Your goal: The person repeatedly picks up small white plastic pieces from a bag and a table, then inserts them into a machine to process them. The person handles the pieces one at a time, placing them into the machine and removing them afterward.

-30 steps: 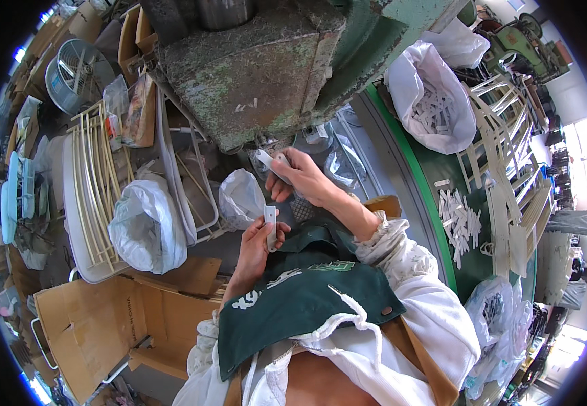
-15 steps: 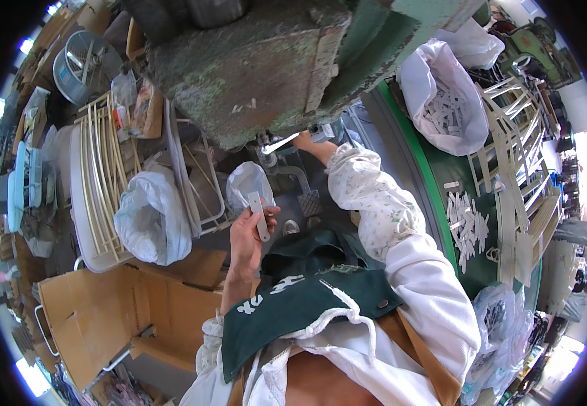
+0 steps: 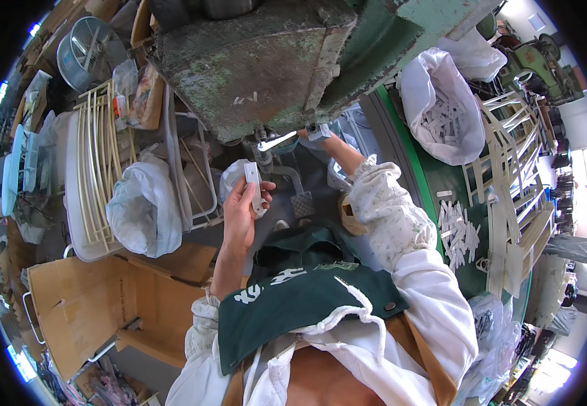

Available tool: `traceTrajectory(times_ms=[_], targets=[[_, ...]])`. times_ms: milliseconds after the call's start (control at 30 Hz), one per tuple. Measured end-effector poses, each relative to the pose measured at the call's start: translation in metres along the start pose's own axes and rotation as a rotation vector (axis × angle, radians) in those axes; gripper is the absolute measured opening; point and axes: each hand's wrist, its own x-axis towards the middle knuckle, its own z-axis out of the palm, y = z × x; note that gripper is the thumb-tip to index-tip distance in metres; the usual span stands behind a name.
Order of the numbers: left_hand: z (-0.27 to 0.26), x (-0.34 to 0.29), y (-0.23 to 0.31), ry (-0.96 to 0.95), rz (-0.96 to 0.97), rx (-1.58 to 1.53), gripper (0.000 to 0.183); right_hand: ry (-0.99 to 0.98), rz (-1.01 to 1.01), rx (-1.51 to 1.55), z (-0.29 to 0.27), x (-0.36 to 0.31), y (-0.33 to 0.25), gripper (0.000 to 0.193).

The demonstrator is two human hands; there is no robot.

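My left hand [image 3: 240,215] is closed round a flat metal strip [image 3: 253,181] with small holes, held upright below the machine's front edge. A second strip seems to lie against it, but I cannot be sure. My right hand [image 3: 327,145] reaches under the big green machine [image 3: 253,74], beside a small metal block [image 3: 318,132]. The machine hides its fingers, so I cannot see what they hold. A shiny pale lever-like piece [image 3: 277,141] sticks out just left of that hand.
A white bag [image 3: 234,177] hangs behind my left hand; a foot pedal [image 3: 302,204] lies below. Left stand a lined bin [image 3: 146,215], long brass-coloured rods [image 3: 92,169] and an open carton [image 3: 80,308]. On the right green bench [image 3: 445,177] are loose strips [image 3: 460,233] and a sack [image 3: 435,139].
The strip in my left hand has turned and risen slightly, and a side edge shows more. My right forearm has shifted a little to the right, its hand still by the machine. The whole view has shifted slightly.
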Motion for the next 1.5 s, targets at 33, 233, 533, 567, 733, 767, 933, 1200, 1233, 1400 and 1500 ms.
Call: traceTrajectory(times_ms=[33, 233, 533, 567, 733, 767, 933, 1200, 1233, 1400, 1500], targets=[[0.007, 0.004, 0.0, -0.006, 0.011, 0.005, 0.025, -0.006, -0.01, 0.023, -0.004, 0.002, 0.006, 0.028], [0.004, 0.014, -0.003, 0.021, 0.045, 0.082, 0.025, -0.118, -0.007, 0.498, -0.028, -0.019, -0.082, 0.03], [0.009, 0.002, 0.01, 0.099, 0.124, 0.183, 0.027, -0.161, -0.06, 0.223, -0.009, -0.022, -0.112, 0.028], [0.009, 0.003, 0.009, 0.085, 0.157, 0.191, 0.026, -0.145, -0.074, 0.171, -0.011, -0.023, -0.117, 0.028], [0.004, 0.004, 0.014, 0.153, 0.28, 0.172, 0.025, -0.258, 0.264, 0.294, -0.013, -0.029, -0.142, 0.025], [0.002, 0.005, 0.015, 0.15, 0.304, 0.168, 0.025, -0.272, 0.33, 0.345, -0.015, -0.033, -0.146, 0.025], [0.021, 0.014, 0.026, 0.104, 0.27, 0.265, 0.025, -0.121, -0.173, -0.106, -0.022, -0.034, -0.106, 0.024], [0.012, 0.038, 0.014, 0.086, 0.16, 0.341, 0.025, -0.356, 0.121, 0.013, -0.032, -0.055, -0.123, 0.026], [0.009, 0.035, 0.015, 0.093, 0.101, 0.312, 0.025, -0.358, 0.213, 0.025, -0.033, -0.057, -0.128, 0.025], [-0.008, 0.023, 0.021, 0.097, 0.061, 0.35, 0.026, -0.492, 0.198, 0.231, -0.024, -0.079, -0.119, 0.024], [-0.008, 0.023, 0.025, 0.109, 0.099, 0.369, 0.024, -0.417, 0.298, 0.331, -0.023, -0.082, -0.122, 0.023]])
